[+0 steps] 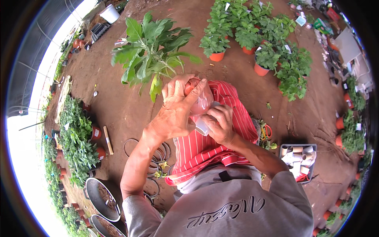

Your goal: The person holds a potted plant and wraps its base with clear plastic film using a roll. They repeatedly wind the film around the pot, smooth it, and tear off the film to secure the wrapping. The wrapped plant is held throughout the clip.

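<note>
Across my lap lies a red cloth with white stripes [204, 151]. Above it my left hand [174, 109] grips an orange-red plant pot [202, 100], its fingers over the far side and its thumb along the upper face. Shiny clear plastic film covers the pot. The leafy green plant [154, 50] leans away from me, and its stem base is hidden by my left hand. My right hand [219, 124] pinches a translucent whitish plastic strip or roll [202, 126] against the pot's near end; which one I cannot tell.
Potted green plants [248, 35] stand ahead to the right, more [77, 139] at left. A dark crate [310, 174] of cardboard tubes sits at right, near orange-handled scissors [268, 130]. Wire rings [154, 180], a stick bundle [108, 140] and a black tub [91, 192] lie at left.
</note>
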Demonstrator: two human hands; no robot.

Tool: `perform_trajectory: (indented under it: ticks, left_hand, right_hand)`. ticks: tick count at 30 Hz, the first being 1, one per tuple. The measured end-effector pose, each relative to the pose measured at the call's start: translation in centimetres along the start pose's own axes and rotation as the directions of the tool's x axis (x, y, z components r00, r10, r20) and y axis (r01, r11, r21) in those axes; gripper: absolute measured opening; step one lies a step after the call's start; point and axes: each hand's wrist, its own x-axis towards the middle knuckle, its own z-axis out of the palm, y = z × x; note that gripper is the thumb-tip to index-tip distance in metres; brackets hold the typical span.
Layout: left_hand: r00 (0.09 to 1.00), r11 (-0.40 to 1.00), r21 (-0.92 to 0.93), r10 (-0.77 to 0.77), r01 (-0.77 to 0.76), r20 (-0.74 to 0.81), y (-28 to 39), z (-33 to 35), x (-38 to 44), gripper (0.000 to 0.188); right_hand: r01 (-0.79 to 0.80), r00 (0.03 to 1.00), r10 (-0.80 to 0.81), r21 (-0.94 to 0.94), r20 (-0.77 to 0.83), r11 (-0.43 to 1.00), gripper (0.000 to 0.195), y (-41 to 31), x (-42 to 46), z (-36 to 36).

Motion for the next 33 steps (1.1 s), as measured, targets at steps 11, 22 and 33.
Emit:
perform_trajectory:
  ticks: [11, 22, 33]
  left_hand:
    - [0.944, 0.992, 0.097, -0.049, 0.085, -0.326, -0.6, 3.9, -0.6, 0.099]
    - [0.914, 0.981, 0.105, -0.11, 0.163, -0.39, -1.0, 5.0, -1.0, 0.11]
    - [0.92, 0.993, 0.1, -0.022, 0.066, -0.391, -0.9, 4.6, 0.0, 0.096]
  right_hand:
    - [-0.128, 0.991, 0.122, 0.102, 0.058, 0.987, 0.029, -0.8, -1.1, 0.8]
    - [-0.598, 0.802, 0.552, 0.314, 0.23, 0.737, 0.054, 0.5, 2.2, -0.6]
    - [-0.675, 0.642, 0.408, 0.227, 0.65, 0.702, 0.054, 2.7, 2.3, -1.5]
